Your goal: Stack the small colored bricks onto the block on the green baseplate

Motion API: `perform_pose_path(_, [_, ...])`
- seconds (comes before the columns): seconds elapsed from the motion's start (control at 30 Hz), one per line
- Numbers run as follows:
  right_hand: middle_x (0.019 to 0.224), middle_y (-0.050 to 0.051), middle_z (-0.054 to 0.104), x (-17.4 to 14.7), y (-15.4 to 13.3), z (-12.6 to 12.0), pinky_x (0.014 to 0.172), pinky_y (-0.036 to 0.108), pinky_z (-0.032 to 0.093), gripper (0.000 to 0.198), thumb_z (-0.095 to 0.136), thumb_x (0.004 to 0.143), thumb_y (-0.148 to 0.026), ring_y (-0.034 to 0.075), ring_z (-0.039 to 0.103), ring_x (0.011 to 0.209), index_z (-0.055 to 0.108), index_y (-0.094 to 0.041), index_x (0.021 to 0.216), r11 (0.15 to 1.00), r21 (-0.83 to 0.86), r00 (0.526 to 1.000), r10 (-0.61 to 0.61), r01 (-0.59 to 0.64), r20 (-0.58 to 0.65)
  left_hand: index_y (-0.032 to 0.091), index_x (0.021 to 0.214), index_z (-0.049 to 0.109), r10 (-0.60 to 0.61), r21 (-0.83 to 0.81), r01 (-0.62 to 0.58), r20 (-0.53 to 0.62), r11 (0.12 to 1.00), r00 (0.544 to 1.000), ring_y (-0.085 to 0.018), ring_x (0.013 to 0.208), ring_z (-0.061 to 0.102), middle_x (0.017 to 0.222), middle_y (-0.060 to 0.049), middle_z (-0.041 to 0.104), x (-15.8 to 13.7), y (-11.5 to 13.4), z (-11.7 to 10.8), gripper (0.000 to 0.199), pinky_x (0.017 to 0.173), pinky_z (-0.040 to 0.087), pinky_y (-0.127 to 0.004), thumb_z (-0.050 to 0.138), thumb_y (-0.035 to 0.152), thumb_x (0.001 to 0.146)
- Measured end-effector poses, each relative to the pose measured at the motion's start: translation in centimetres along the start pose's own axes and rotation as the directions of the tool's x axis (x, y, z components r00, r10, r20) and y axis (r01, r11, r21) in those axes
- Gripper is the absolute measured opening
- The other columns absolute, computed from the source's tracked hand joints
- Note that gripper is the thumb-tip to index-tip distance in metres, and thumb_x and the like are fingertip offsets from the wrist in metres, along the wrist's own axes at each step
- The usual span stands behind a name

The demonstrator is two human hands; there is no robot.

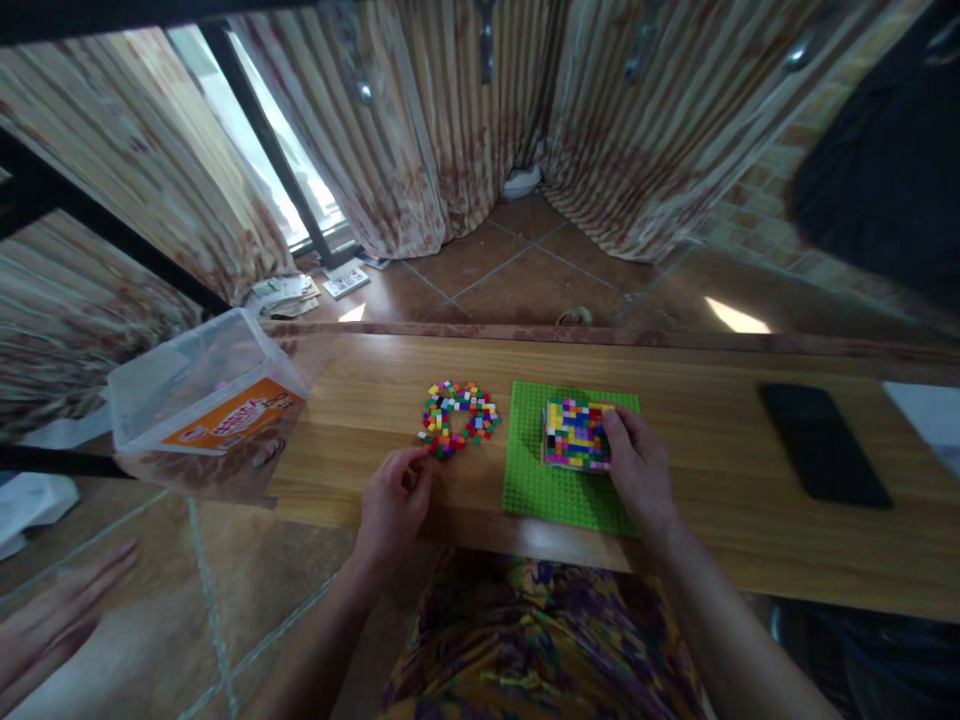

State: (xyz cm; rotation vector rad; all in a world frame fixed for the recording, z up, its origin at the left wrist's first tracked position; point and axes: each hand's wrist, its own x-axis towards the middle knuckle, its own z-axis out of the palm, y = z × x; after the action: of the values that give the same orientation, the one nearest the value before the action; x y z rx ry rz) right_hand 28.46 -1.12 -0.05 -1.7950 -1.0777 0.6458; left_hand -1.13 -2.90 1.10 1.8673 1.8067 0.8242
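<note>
A block built of small multicoloured toy bricks (574, 437) sits on a green studded baseplate (525, 490). My right hand (641, 465) is closed at the block's right edge, its fingertips over the upper right corner. To the left, loose toy bricks (480, 408) lie in a rough ring on the wooden table. My left hand (395, 500) is at the near left edge of that ring, thumb and forefinger curled together by the bricks. Whether a brick is between those fingertips is too small to make out.
A clear plastic tub (202, 380) with an orange label stands at the table's left end. A dark flat object (825, 443) lies on the right, with white paper (926, 415) beyond it. Another person's hand (82, 600) shows at lower left. Curtains hang behind the table.
</note>
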Motion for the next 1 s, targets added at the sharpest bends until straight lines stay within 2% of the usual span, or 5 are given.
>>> perform_pose_path(0.27, [0.091, 0.009, 0.071, 0.0, 0.5, -0.1, 0.072, 0.036, 0.048, 0.057, 0.047, 0.083, -0.064, 0.024, 0.063, 0.081, 0.068, -0.016, 0.105, 0.999, -0.030, 0.999, 0.033, -0.033, 0.003, 0.021, 0.102, 0.064, 0.050, 0.204, -0.054, 0.022, 0.978, 0.998, -0.019, 0.087, 0.063, 0.097, -0.004, 0.065, 0.5, 0.8, 1.6, 0.018, 0.076, 0.050, -0.029, 0.061, 0.022, 0.084])
perform_pose_path(0.7, [0.094, 0.009, 0.070, 0.2, 0.4, -0.7, 0.076, 0.038, 0.049, 0.054, 0.045, 0.086, -0.062, 0.024, 0.063, 0.086, 0.068, -0.016, 0.104, 1.000, 0.011, 1.000, 0.009, -0.009, -0.011, 0.020, 0.097, 0.061, 0.112, 0.192, -0.104, -0.032, 0.976, 0.993, -0.019, 0.086, 0.061, 0.092, -0.006, 0.063, 0.8, 1.1, 2.3, 0.016, 0.076, 0.047, -0.028, 0.051, 0.014, 0.087])
perform_pose_path(0.87, [0.105, 0.011, 0.066, -1.9, -2.8, -2.0, 0.086, 0.043, 0.047, 0.038, 0.044, 0.093, -0.046, 0.027, 0.061, 0.098, 0.066, -0.020, 0.109, 0.961, -0.136, 0.952, -0.262, 0.241, -0.158, 0.018, 0.097, 0.064, 0.031, -0.119, -0.035, -0.039, 0.992, 0.999, -0.016, 0.081, 0.059, 0.092, -0.006, 0.063, 0.6, 3.1, 2.0, 0.017, 0.075, 0.047, -0.028, 0.052, 0.017, 0.086])
perform_pose_path(0.93, [0.105, 0.008, 0.066, -3.6, -4.3, -1.8, 0.090, 0.043, 0.047, 0.029, 0.045, 0.094, -0.039, 0.026, 0.061, 0.100, 0.067, -0.025, 0.106, 0.928, -0.136, 0.932, -0.357, 0.346, -0.065, 0.018, 0.095, 0.066, -0.050, -0.370, 0.058, 0.031, 0.927, 0.998, -0.015, 0.077, 0.058, 0.087, -0.005, 0.064, 0.5, 4.4, 2.2, 0.016, 0.071, 0.046, -0.026, 0.053, 0.020, 0.085])
perform_pose_path(1.0, [0.104, 0.006, 0.068, -5.3, -5.3, -1.2, 0.088, 0.041, 0.049, 0.023, 0.048, 0.094, -0.035, 0.024, 0.062, 0.098, 0.068, -0.028, 0.104, 0.890, -0.060, 0.889, -0.444, 0.452, 0.111, 0.016, 0.091, 0.066, -0.111, -0.584, 0.195, 0.177, 0.788, 0.978, -0.013, 0.067, 0.054, 0.076, -0.002, 0.062, 0.3, 5.8, 2.5, 0.016, 0.063, 0.044, -0.024, 0.057, 0.026, 0.083])
